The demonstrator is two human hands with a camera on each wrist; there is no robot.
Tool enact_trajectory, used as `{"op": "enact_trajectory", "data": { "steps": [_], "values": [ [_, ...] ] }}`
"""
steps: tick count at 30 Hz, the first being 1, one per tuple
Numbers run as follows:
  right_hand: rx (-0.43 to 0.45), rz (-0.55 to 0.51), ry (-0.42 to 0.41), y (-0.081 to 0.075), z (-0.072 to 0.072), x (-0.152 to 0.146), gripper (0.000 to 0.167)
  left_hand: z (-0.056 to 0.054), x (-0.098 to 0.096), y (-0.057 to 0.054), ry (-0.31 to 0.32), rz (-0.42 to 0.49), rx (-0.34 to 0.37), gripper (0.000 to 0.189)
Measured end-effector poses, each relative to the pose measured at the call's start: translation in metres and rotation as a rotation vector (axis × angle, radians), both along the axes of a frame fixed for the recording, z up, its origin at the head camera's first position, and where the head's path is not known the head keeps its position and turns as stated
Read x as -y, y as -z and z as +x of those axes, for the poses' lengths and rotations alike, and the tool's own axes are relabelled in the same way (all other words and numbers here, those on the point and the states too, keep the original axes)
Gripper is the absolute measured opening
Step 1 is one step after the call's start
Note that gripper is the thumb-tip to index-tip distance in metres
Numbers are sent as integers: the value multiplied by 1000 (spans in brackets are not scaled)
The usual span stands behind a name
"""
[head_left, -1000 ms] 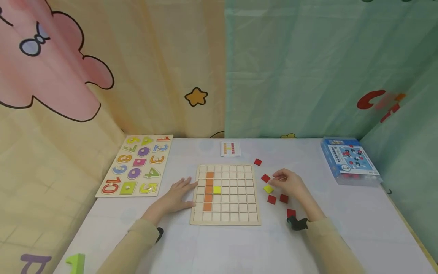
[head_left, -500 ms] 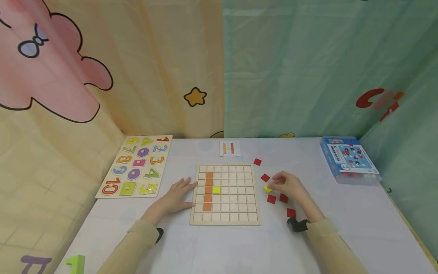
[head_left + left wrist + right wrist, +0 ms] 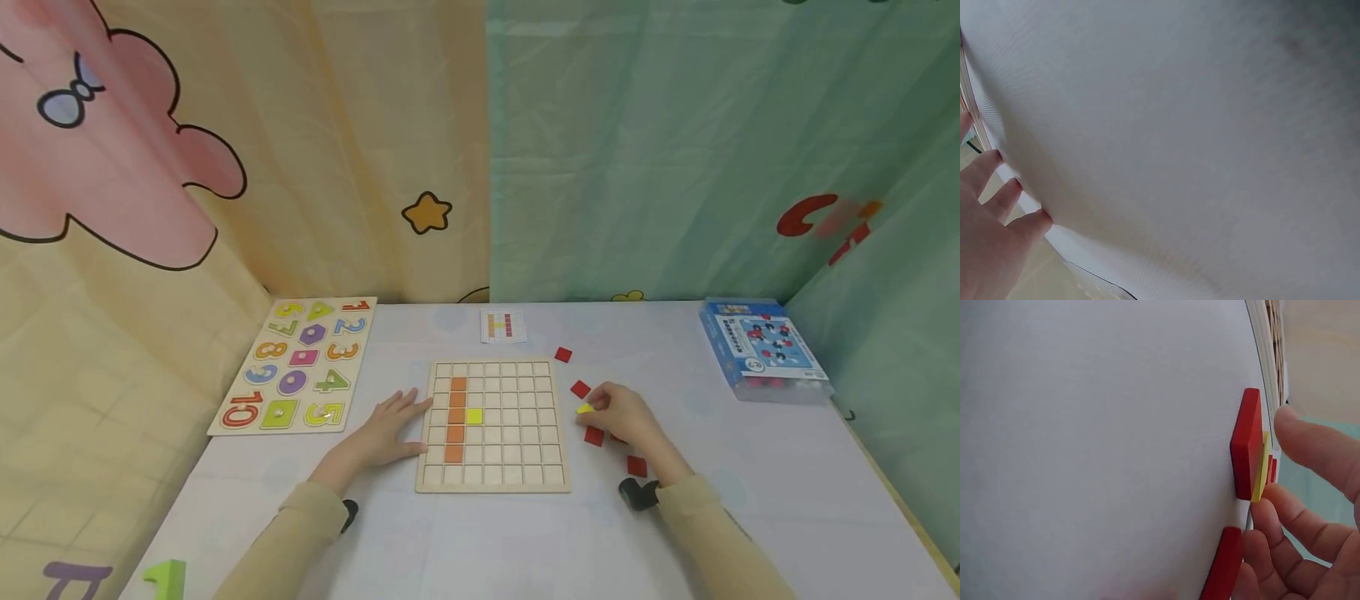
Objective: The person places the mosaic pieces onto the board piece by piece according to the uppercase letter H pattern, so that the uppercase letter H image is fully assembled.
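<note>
Left of and nearer than the left hand [image 3: 382, 429], on the near part of the table [image 3: 480, 550], stands a green number block [image 3: 168, 577], readable as 1. Beyond it, on the far left of that hand, lies a number puzzle [image 3: 355, 368] whose coloured digits run from 1 to 10, with knobbed shapes between the two rows.

The left hand lies flat with its fingers spread, gripping nothing, forefinger and thumb against the near side of a grid board [image 3: 512, 476]. Just past those fingertips the board holds a column of orange tiles [image 3: 457, 416], five in all, and one yellow square [image 3: 474, 416] touching the middle one. Beyond the board is a small card [image 3: 504, 326] printed with orange, yellow and red squares; no words can be made out on it.

The right hand [image 3: 618, 414] is bent over a loose yellow tile [image 3: 1262, 472], a finger touching one end and the thumb near the other; whether it has a firm hold I cannot tell. Red tiles [image 3: 593, 437] lie around and partly under that hand. Picking up this tile seems the step in hand; the next move calls for a clean pinch, leaving the neighbouring red ones undisturbed.

Farther right, beyond that hand, sits a blue box [image 3: 765, 346], its printing too small to read.
</note>
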State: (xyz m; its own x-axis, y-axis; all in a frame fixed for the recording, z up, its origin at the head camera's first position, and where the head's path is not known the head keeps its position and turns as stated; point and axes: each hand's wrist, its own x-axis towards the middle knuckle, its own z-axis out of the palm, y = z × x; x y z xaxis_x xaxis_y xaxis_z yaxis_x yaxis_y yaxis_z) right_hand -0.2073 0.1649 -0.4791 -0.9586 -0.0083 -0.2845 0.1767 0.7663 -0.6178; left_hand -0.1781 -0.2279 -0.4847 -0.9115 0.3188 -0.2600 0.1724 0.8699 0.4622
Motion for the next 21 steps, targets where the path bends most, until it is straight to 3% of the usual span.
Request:
{"op": "enact_trajectory", "data": {
  "steps": [12, 21],
  "values": [
    [-39, 56, -1, 5, -1, 6, 33, 0, 0, 0, -6, 5, 10, 80],
    [-45, -1, 7, 2, 0, 10, 27, 0, 0, -1, -3, 7, 5, 80]
  ]
}}
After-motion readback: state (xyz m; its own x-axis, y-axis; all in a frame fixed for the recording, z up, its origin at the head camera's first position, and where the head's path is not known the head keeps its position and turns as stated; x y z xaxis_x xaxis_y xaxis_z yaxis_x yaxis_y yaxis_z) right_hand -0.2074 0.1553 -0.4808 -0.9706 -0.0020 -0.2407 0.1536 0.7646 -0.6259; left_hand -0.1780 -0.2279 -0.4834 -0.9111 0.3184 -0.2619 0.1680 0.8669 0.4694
